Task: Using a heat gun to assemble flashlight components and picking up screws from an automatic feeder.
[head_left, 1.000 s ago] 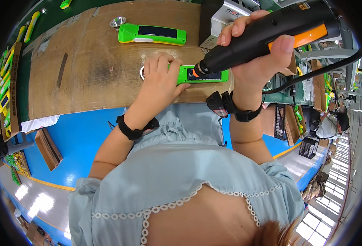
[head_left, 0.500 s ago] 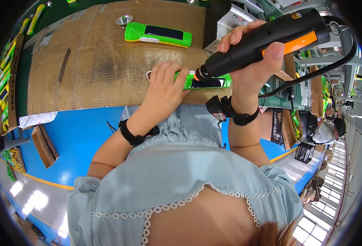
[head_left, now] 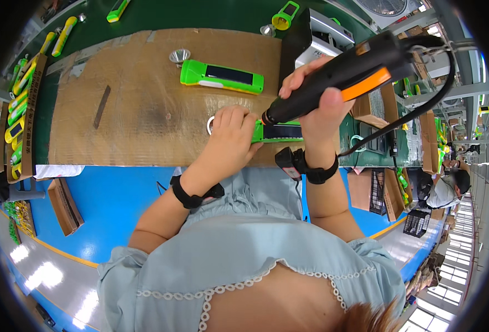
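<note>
My left hand point(head_left: 230, 135) is closed around the head end of a green flashlight point(head_left: 283, 131) lying on the cardboard, its dark solar panel facing up. A white ring point(head_left: 210, 125) shows beside those fingers. In my right hand point(head_left: 325, 116) is a black electric screwdriver point(head_left: 338, 77) with an orange strip, held at a slant. Its tip points down at the flashlight near my left fingertips; whether it touches a screw there is too small to tell. Farther back on the cardboard lies another green flashlight point(head_left: 222, 76), with a silver reflector cup point(head_left: 179, 56) by its head end.
A brown cardboard sheet point(head_left: 134, 99) covers the green bench point(head_left: 161, 14). Behind the screwdriver stands a black and silver box-like machine point(head_left: 300, 47). The screwdriver's cable point(head_left: 391, 113) loops down at right. On the left, a carton point(head_left: 34, 122) stands beside several green and yellow flashlights.
The view has shifted, showing more of the bench's far side. Relative to the flashlight, the screwdriver tip has moved a little left, closer to my left fingers. Both hands keep their hold.
</note>
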Demonstrator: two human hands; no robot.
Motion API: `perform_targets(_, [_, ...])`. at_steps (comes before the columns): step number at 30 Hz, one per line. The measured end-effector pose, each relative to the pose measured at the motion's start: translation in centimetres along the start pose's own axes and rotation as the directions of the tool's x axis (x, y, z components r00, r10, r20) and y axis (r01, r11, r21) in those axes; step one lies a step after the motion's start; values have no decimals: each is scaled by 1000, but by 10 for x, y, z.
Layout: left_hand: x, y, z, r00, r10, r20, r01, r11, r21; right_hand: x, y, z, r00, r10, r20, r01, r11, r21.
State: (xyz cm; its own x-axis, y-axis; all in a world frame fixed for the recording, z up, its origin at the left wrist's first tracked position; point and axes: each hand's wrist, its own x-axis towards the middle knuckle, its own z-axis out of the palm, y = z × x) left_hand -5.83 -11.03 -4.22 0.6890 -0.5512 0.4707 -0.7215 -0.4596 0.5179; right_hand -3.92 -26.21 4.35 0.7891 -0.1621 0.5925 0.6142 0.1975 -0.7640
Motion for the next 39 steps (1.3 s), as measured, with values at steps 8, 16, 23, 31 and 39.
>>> perform_targets(8, [11,-4,-4,998,20,59,-17,998,-58,-6,10,4,994,103,41,-106,991,78])
perform_targets(16, [18,-4,-16,988,49,144,-51,999,6,-8,4,8,981,187,48,-189,981,40])
perform_targets(23, [1,11,-60,944,21,330,-18,1000,-13,9,-96,-20,985,-91,-148,116,979,169])
perform_targets(31, [88,-30,-96,989,-138,-50,146,904,401,-23,-94,-78,919,-25,-394,-17,995,-101])
perform_targets(39, [261,-174,16,983,-177,-56,176,788,590,-34,-67,-74,924,75,-374,-164,963,-213])
